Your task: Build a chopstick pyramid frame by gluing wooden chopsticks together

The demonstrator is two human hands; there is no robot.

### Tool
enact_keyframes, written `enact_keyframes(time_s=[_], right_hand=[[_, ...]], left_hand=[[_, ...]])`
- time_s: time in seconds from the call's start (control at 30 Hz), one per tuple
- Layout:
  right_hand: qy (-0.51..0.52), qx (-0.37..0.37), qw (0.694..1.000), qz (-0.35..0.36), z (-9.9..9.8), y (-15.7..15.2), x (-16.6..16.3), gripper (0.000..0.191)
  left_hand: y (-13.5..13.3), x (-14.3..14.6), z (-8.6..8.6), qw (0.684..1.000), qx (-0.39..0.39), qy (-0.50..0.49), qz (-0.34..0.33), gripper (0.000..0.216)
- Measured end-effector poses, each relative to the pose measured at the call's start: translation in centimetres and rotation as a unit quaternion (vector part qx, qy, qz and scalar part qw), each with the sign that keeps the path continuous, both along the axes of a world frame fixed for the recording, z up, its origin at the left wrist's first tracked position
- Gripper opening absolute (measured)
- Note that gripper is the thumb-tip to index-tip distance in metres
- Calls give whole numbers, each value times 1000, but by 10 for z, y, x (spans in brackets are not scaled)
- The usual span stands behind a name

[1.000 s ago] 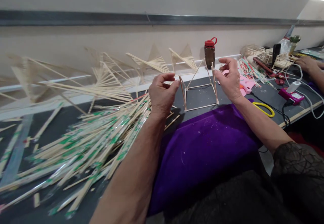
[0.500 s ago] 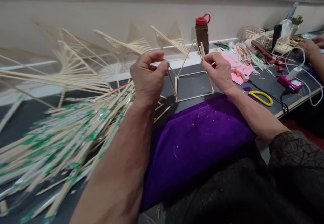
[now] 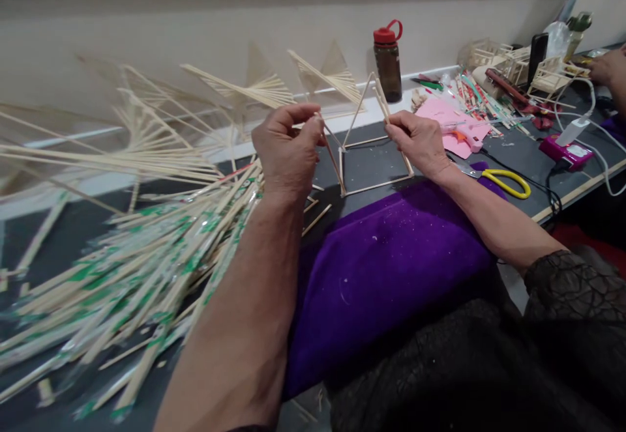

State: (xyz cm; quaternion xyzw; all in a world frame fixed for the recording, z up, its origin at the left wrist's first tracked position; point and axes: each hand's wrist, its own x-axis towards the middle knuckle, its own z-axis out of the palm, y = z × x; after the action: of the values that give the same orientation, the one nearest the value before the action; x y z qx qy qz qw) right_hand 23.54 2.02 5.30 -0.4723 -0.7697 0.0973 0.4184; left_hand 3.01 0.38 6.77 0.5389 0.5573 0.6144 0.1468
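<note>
The frame [image 3: 377, 184] stands on the grey bench [image 3: 374, 161], just beyond the purple cloth [image 3: 391, 262], with the wrapped sticks [image 3: 161, 269] to its left and the bottle [image 3: 388, 70] behind it. Judged by how it looks, the base is done: near bar, far bar [image 3: 366, 141] and sides make a closed four-sided outline. Slanting sticks rise from its corners, and at the back two tips come together in a peak [image 3: 373, 75]; whether that peak is fixed is too small to tell. The top seems to be what is left, since no bar links the left-hand stick [image 3: 333, 163] to the right-hand one [image 3: 406, 161].

The base lies flat and looks longer from left to right, its near bar roughly facing the person and its right end set a little farther off. The left-hand stick points up and leans out to the left; the right-hand one points up and leans left, in over the base.

The left hand [image 3: 289, 148] has thumb and forefinger nearly together, pinching the top of the left-hand stick. The right hand [image 3: 418, 140] is closed to a pinch as well, thumb and fingers on the right-hand stick partway up, the tip showing above.

The glue gun [image 3: 468, 140] lies on the pink paper [image 3: 433, 111] to the right.
</note>
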Motion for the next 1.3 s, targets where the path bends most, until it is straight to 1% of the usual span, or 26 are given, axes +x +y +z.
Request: enact_keyframes(time_s=[0.13,0.23,0.43,0.6,0.7,0.8,0.87,1.0,1.1,1.2,1.3], right_hand=[[-37,-26,999,-13,0,-4,-2,27],[-48,-19,999,-12,-2,-5,-2,27],[-52,4,999,-12,1,-5,-4,27],[-26,-1,1000,-6,4,-3,-8,33],[-2,16,1000,12,5,3,-10,33],[-10,51,998,21,7,7,-11,26],[-24,61,998,26,8,8,-12,22],[-31,43,998,34,11,4,-12,20],[-31,29,998,40,13,1,-13,20],[-31,21,998,44,13,0,-15,20],[-35,14,998,43,10,1,-16,21]], left_hand=[[2,-3,-3,1000,7,2,-5,16],[3,-2,-3,1000,4,7,-2,16],[1,0,-1,1000,-7,-7,-3,16],[2,-6,-7,1000,-3,21,-11,15],[2,-9,-9,999,-12,28,-14,14],[1,-7,-8,1000,-16,20,-13,12],[0,-2,-4,1000,-13,8,-8,10],[-4,7,2,1000,-14,-8,2,16],[-6,8,4,1000,-18,-10,3,17],[-4,6,1,1000,-20,-11,5,17],[1,-3,-6,1000,-11,5,-7,12]])
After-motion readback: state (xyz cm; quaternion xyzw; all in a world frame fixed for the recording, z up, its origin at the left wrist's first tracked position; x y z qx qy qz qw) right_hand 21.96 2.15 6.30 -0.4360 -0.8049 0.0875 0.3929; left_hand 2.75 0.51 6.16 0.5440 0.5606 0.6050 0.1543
